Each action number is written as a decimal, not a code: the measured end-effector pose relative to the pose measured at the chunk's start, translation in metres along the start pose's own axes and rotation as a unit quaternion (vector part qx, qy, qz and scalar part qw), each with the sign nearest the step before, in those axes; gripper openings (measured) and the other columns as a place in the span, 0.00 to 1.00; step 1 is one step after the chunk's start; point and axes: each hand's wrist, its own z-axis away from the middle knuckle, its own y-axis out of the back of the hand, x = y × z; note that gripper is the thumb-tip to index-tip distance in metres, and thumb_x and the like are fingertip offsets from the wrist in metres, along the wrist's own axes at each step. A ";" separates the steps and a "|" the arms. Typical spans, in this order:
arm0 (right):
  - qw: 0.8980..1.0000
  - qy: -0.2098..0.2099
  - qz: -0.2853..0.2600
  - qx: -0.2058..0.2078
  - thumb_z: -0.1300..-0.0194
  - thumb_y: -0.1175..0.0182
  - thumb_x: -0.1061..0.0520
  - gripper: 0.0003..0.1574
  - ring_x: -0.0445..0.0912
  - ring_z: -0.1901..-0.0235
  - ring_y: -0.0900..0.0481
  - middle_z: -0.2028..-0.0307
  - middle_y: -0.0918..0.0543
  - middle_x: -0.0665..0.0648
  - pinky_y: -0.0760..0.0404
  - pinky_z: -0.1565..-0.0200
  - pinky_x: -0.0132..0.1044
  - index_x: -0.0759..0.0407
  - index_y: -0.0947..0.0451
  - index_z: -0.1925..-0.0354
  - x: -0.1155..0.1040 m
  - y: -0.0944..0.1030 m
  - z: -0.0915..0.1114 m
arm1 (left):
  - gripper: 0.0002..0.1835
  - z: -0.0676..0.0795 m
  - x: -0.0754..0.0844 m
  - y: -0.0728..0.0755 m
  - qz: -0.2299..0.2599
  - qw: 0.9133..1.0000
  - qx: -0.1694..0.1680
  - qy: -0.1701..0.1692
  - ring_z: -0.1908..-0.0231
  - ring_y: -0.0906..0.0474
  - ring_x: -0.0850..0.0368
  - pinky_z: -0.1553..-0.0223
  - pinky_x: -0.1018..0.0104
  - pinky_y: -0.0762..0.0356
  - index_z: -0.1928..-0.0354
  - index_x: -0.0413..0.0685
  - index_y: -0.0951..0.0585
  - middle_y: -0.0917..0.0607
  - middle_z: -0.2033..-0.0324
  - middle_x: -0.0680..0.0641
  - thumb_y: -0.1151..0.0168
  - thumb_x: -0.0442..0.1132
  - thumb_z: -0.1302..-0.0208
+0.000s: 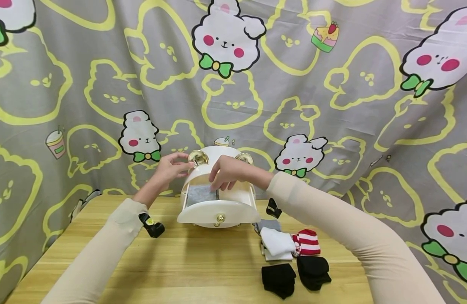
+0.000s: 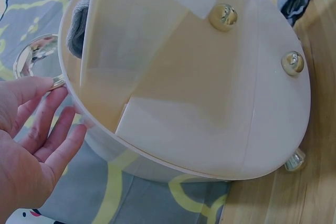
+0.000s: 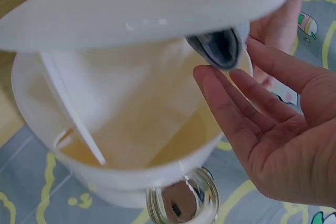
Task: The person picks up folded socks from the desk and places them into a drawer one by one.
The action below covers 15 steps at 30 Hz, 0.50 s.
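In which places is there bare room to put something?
Bare: the table before the drawer, between left sleeve and black socks; the drawer's right side. Crowded: drawer's left, holding the grey sock by the right hand; around the striped sock.

- Box (image 1: 219, 153) and drawer (image 1: 200, 213): smooth white plastic by the look, the drawer's front glossy.
- Knob (image 1: 220, 218) and gold ring (image 1: 198, 157): polished, mirror-bright, metal-like.
- Gray sock (image 1: 200, 195): matt knitted cloth.
- Black socks (image 1: 278, 280): matt cloth.
- Table (image 1: 203, 270): wood-grained, smooth, faintly shiny.
- Curtain (image 1: 332, 122): matt, creased cloth.
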 end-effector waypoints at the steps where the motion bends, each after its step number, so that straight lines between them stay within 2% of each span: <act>1: 1.000 0.001 0.002 -0.002 0.40 0.26 0.61 0.15 0.57 0.60 0.10 0.63 0.10 0.65 0.09 0.62 0.42 0.63 0.14 0.55 0.000 0.003 0.002 | 0.25 0.000 0.000 0.000 -0.002 1.000 0.001 0.000 0.46 0.17 0.44 0.44 0.52 0.15 0.39 0.38 0.25 0.14 0.61 0.54 0.30 0.41 0.33; 8: 1.000 -0.007 0.011 -0.015 0.38 0.28 0.57 0.17 0.51 0.63 0.10 0.60 0.09 0.64 0.10 0.60 0.41 0.61 0.14 0.51 0.015 0.024 0.014 | 0.26 0.001 0.000 0.001 -0.006 1.000 -0.002 0.002 0.54 0.15 0.57 0.45 0.54 0.14 0.39 0.39 0.24 0.14 0.58 0.52 0.30 0.43 0.33; 12: 1.000 -0.022 0.011 -0.015 0.37 0.28 0.55 0.17 0.48 0.62 0.10 0.59 0.09 0.61 0.10 0.56 0.43 0.58 0.14 0.50 0.034 0.040 0.023 | 0.26 0.000 -0.001 0.001 -0.005 1.000 -0.004 0.001 0.55 0.15 0.58 0.43 0.51 0.16 0.38 0.39 0.25 0.14 0.57 0.50 0.30 0.43 0.33; 15: 0.999 -0.033 -0.002 -0.010 0.38 0.27 0.55 0.17 0.53 0.58 0.11 0.60 0.09 0.59 0.10 0.54 0.44 0.57 0.13 0.51 0.049 0.052 0.033 | 0.27 0.001 -0.001 0.001 -0.004 1.000 -0.005 0.001 0.53 0.16 0.56 0.42 0.50 0.16 0.37 0.38 0.25 0.16 0.53 0.47 0.30 0.43 0.33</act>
